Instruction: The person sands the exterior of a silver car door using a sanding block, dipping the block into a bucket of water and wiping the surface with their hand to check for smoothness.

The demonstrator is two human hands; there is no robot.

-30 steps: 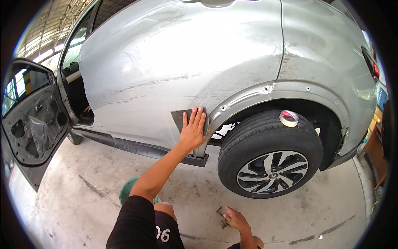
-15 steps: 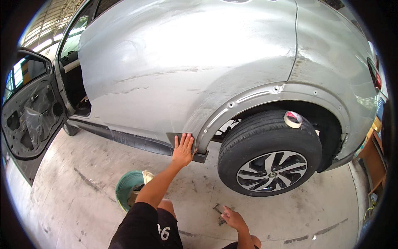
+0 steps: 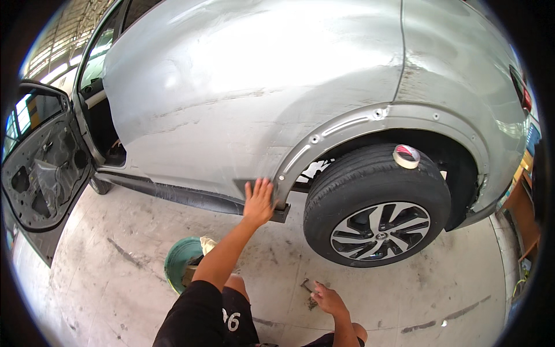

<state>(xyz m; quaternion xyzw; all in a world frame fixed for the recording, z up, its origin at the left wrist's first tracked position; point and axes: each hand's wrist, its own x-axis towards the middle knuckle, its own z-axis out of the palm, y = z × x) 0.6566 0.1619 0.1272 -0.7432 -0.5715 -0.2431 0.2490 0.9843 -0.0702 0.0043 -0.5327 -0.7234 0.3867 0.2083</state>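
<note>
My left hand (image 3: pixel 258 202) lies with its fingers stretched out, pressing a dark grey sheet of sandpaper (image 3: pixel 241 184) to the silver car's rear door (image 3: pixel 191 139). It is at the door's lower rear corner, just ahead of the wheel arch. Most of the sheet is hidden under the palm and fingers. Beside my knee, my right hand (image 3: pixel 328 299) hovers over the floor with loosely bent fingers apart and nothing visible in it. Dark scratches and dull patches run across the door panel.
A roll of masking tape (image 3: pixel 406 157) rests on top of the rear tyre (image 3: pixel 347 185). On the floor below my left arm stands a green bucket (image 3: pixel 172 263) with a cloth over its rim. At left, a front door (image 3: pixel 46 168) without its inner trim hangs wide open.
My left hand and the sandpaper have slid slightly toward the wheel arch along the door. My right hand has barely moved. The whole view has shifted a little.
</note>
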